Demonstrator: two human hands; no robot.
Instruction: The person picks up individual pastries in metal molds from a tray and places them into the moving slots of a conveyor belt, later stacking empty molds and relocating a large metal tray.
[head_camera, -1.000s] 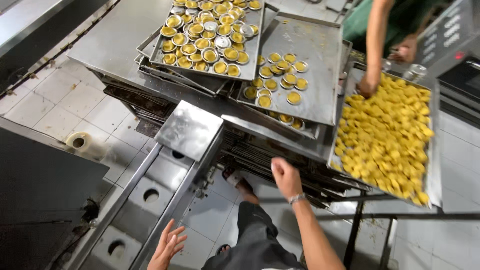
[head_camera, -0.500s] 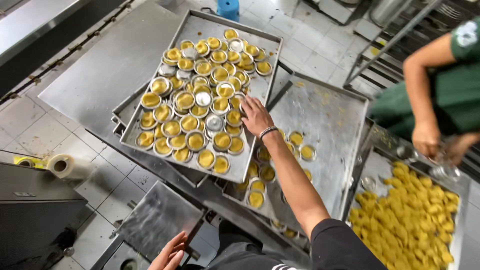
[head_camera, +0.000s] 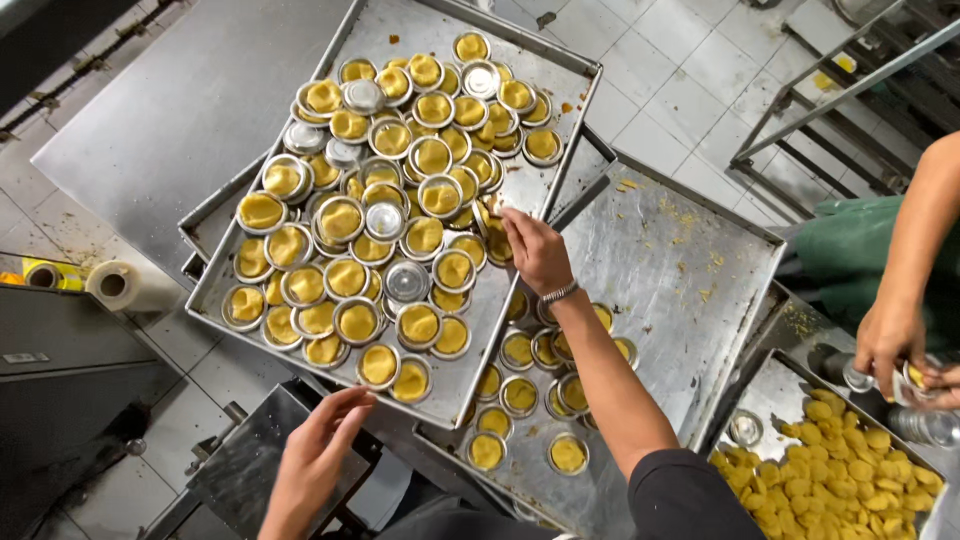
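Note:
A steel tray (head_camera: 560, 110) tilts across the stack and carries several small round tin moulds (head_camera: 345, 275), most filled with yellow pastry, a few empty. My right hand (head_camera: 535, 250) reaches over the tray's right edge and grips one filled tin mould (head_camera: 497, 238) there. My left hand (head_camera: 315, 455) is below the tray's near edge with its fingers spread, the fingertips just under the rim, holding nothing. A second tray (head_camera: 690, 270) lies underneath to the right with several filled tins (head_camera: 520, 395) at its near end.
A co-worker's hands (head_camera: 895, 350) at the right hold small tins over a tray (head_camera: 775, 395) heaped with yellow pastry pieces (head_camera: 850, 480). A steel table (head_camera: 170, 120) lies to the left, a tape roll (head_camera: 110, 285) near its edge. A metal rack (head_camera: 840, 90) stands on the tiled floor.
My view has closed in on the tilted tray. My right hand has moved down to the tray's right edge and taken hold of a tin. My left hand has risen to the tray's near rim.

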